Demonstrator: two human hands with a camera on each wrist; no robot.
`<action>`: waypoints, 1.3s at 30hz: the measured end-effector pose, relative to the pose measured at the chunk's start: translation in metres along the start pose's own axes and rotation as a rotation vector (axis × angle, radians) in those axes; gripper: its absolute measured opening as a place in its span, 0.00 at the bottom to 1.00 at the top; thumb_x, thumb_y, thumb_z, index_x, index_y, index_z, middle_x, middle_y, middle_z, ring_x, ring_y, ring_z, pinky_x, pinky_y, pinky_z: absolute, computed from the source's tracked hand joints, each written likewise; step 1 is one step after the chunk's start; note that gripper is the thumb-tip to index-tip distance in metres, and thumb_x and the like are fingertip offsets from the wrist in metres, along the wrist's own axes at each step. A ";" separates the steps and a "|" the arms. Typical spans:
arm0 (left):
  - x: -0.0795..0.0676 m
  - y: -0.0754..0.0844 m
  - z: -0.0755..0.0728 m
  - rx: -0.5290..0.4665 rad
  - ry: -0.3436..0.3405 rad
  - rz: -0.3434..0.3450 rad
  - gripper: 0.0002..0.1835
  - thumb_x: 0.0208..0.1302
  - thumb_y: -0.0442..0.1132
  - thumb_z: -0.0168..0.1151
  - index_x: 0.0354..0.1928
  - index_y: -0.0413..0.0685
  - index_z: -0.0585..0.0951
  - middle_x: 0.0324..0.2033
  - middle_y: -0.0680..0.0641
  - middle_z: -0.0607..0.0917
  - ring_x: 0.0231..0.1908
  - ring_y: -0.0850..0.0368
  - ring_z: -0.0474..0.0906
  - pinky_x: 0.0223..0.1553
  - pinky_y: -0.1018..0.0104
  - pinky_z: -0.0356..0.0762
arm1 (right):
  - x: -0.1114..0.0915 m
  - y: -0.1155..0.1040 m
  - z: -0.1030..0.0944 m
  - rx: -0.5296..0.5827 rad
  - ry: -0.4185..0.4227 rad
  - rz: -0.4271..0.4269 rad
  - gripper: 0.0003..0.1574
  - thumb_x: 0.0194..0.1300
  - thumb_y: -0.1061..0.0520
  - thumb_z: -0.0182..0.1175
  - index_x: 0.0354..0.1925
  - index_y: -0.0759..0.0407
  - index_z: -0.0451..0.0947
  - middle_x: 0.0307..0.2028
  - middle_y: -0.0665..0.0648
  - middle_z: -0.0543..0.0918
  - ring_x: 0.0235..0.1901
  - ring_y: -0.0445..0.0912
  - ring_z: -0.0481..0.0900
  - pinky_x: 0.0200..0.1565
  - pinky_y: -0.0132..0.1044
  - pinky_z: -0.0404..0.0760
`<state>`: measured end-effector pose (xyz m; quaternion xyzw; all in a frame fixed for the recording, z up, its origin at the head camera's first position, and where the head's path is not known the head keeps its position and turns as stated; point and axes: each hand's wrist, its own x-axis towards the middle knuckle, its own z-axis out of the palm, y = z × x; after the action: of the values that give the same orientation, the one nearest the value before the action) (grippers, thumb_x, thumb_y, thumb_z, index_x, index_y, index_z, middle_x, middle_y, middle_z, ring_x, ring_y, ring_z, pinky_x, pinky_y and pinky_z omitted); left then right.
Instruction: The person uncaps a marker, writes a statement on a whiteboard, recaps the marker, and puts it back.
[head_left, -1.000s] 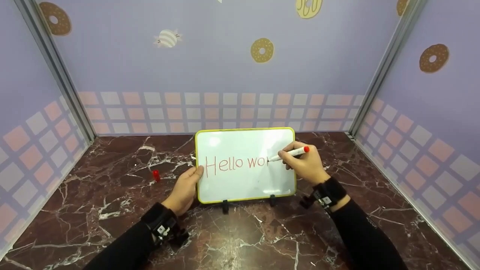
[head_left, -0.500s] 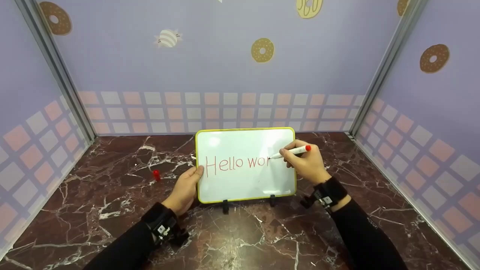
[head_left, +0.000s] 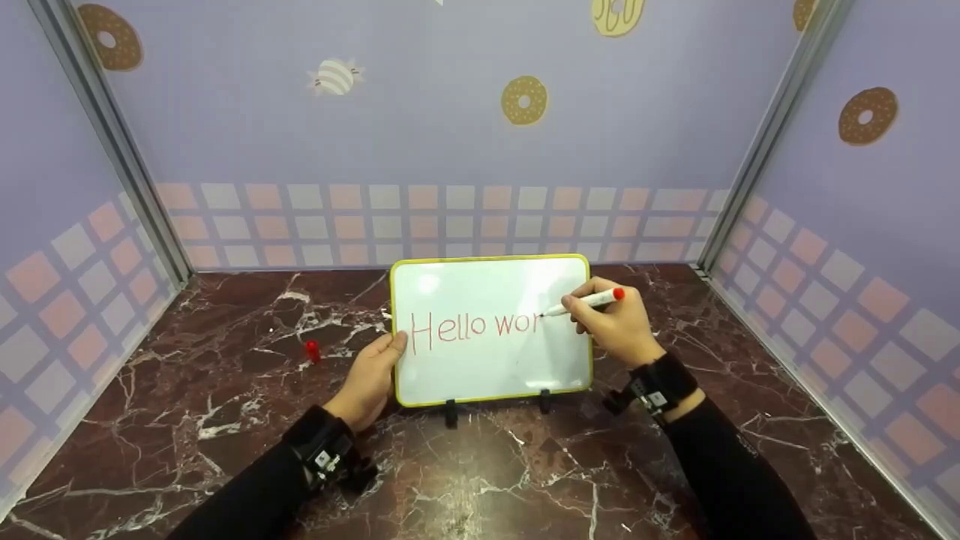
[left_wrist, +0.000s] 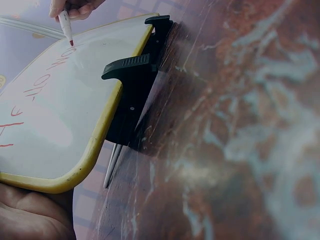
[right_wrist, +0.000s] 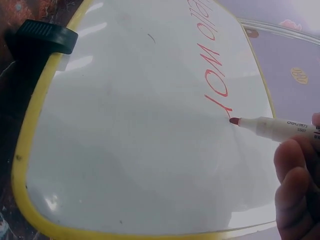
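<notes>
A whiteboard (head_left: 487, 371) with a yellow frame leans upright on a black stand (left_wrist: 127, 95), with "Hello wor" written across it in red. My left hand (head_left: 371, 379) grips its left edge, thumb on the front and the other fingers hidden behind. In my right hand (head_left: 619, 322) a white marker (head_left: 589, 301) with a red end is pinched between thumb and fingers. Its red tip (right_wrist: 235, 121) is right at the end of the "r" in the right wrist view. The red marker cap (head_left: 312, 350) stands on the table, left of the board.
The dark red marbled table (head_left: 480, 480) has purple walls (head_left: 435, 150) at the back and both sides. Metal posts (head_left: 780, 127) run up the corners. A short stray mark (right_wrist: 151, 38) shows on the board's lower part.
My right hand has shifted slightly right and up with the marker, and the curve of the "r" has been drawn. The left hand and the board have stayed put.
</notes>
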<state>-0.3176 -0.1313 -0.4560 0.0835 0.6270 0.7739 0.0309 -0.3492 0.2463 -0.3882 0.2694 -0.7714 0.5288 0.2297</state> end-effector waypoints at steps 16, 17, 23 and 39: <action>0.000 -0.001 -0.002 0.001 -0.009 -0.011 0.24 0.94 0.45 0.43 0.66 0.28 0.76 0.52 0.38 0.90 0.49 0.51 0.89 0.51 0.58 0.88 | 0.000 0.000 -0.003 0.008 0.001 -0.007 0.08 0.73 0.66 0.74 0.34 0.62 0.87 0.23 0.58 0.87 0.18 0.46 0.83 0.18 0.32 0.79; -0.001 -0.001 -0.002 0.001 -0.013 -0.009 0.24 0.94 0.45 0.43 0.67 0.28 0.76 0.53 0.38 0.90 0.49 0.51 0.89 0.51 0.58 0.88 | 0.000 0.000 -0.004 0.016 0.003 -0.006 0.08 0.73 0.66 0.74 0.34 0.63 0.87 0.24 0.58 0.87 0.18 0.46 0.83 0.19 0.32 0.80; 0.000 0.000 -0.001 -0.013 -0.008 0.000 0.24 0.94 0.45 0.45 0.66 0.28 0.76 0.52 0.39 0.91 0.48 0.52 0.90 0.51 0.58 0.88 | 0.002 -0.003 -0.009 0.035 0.045 0.006 0.08 0.73 0.67 0.74 0.33 0.65 0.87 0.24 0.61 0.87 0.18 0.46 0.83 0.21 0.32 0.82; 0.000 0.000 -0.001 -0.014 -0.015 0.005 0.23 0.94 0.44 0.44 0.66 0.28 0.76 0.52 0.39 0.91 0.49 0.51 0.90 0.51 0.58 0.88 | 0.003 -0.001 -0.015 0.046 0.047 0.023 0.09 0.74 0.68 0.73 0.34 0.67 0.86 0.23 0.62 0.86 0.16 0.43 0.81 0.19 0.30 0.79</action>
<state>-0.3173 -0.1323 -0.4567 0.0904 0.6212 0.7776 0.0343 -0.3497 0.2599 -0.3810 0.2531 -0.7565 0.5553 0.2353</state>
